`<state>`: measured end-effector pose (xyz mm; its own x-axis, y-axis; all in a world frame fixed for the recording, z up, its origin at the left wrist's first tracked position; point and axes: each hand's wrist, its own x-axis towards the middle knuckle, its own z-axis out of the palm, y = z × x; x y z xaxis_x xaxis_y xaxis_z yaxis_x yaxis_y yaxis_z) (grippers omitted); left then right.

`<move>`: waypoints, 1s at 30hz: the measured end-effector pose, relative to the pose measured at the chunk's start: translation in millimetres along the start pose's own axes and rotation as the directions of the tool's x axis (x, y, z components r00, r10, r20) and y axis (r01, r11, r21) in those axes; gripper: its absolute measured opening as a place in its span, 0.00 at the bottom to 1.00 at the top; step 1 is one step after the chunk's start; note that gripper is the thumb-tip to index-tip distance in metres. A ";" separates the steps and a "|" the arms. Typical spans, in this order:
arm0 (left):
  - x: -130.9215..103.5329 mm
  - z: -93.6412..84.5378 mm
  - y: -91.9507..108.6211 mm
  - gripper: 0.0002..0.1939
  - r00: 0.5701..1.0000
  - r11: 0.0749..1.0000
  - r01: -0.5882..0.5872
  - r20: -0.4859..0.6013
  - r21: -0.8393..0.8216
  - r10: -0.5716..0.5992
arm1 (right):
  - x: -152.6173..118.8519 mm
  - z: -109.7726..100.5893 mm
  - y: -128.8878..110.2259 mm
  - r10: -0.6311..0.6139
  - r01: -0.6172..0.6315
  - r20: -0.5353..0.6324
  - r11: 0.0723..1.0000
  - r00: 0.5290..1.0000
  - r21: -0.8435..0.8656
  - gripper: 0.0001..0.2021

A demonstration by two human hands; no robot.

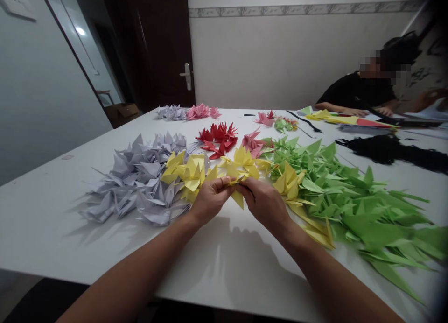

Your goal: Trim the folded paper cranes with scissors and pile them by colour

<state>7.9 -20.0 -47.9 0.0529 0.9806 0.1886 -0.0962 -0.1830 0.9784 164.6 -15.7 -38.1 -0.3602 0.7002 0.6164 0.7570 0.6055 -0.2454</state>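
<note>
Both of my hands meet over the near middle of the white table, pinching one yellow folded-paper piece (238, 199) between them. My left hand (211, 199) is closed on its left side, and my right hand (264, 199) is closed on its right side. Part of the paper is hidden by my fingers. Just beyond my hands lie yellow folded-paper pieces (192, 171), pointed like origami cranes. To the left spreads a heap of pale lilac-grey paper pieces (136, 173); on the right is a large heap of green ones (350, 197), with yellow pieces (289, 183) at its edge.
Red paper pieces (219, 138) and pink ones (254, 141) lie farther back on the white table (45, 211). Black stringy material (388, 150) is at the right. Behind it, a person in black (353, 92) leans over flat paper sheets (364, 122). A dark door (157, 43) stands beyond.
</note>
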 end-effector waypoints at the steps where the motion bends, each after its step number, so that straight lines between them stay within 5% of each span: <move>1: -0.1 0.1 0.1 0.16 1.000 1.000 0.002 -0.001 0.002 -0.002 | 0.0 -0.2 -0.2 -0.005 0.006 0.001 1.000 1.000 -0.005 0.13; 6: -0.7 1.8 4.4 0.16 1.000 0.999 0.025 -0.007 -0.045 -0.026 | 0.3 -1.6 -0.6 -0.010 0.009 0.022 0.999 1.000 0.040 0.11; 9: 0.8 0.4 10.4 0.16 0.993 0.976 0.105 -0.030 -0.190 -0.113 | 1.1 -2.5 -0.8 0.053 -0.041 -0.039 0.965 0.998 0.260 0.08; 13: 3.7 -4.6 21.9 0.12 0.947 0.846 0.239 -0.079 -0.477 -0.312 | 1.8 -2.6 -3.2 0.166 -0.095 -0.094 0.852 0.982 0.515 0.07; 17: 2.0 -5.7 29.5 0.08 0.919 0.709 0.296 -0.012 -0.640 -0.394 | 0.7 0.3 -8.0 0.185 -0.154 0.005 0.800 0.983 0.580 0.07; 23: -3.0 -2.6 28.3 0.07 0.932 0.685 0.321 0.089 -0.654 -0.352 | -1.9 3.5 -9.3 0.157 -0.161 0.057 0.796 0.986 0.584 0.07; 30: -3.7 -0.3 31.4 0.09 0.938 0.744 0.313 0.069 -0.590 -0.340 | -0.2 2.3 -6.0 0.148 -0.149 0.049 0.817 0.988 0.558 0.06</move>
<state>4.3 -29.4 -17.8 0.1510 0.9772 -0.1494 -0.6413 0.2118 0.7375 158.9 -18.6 -38.5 -0.2706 0.7995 0.5363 0.3680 0.6007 -0.7098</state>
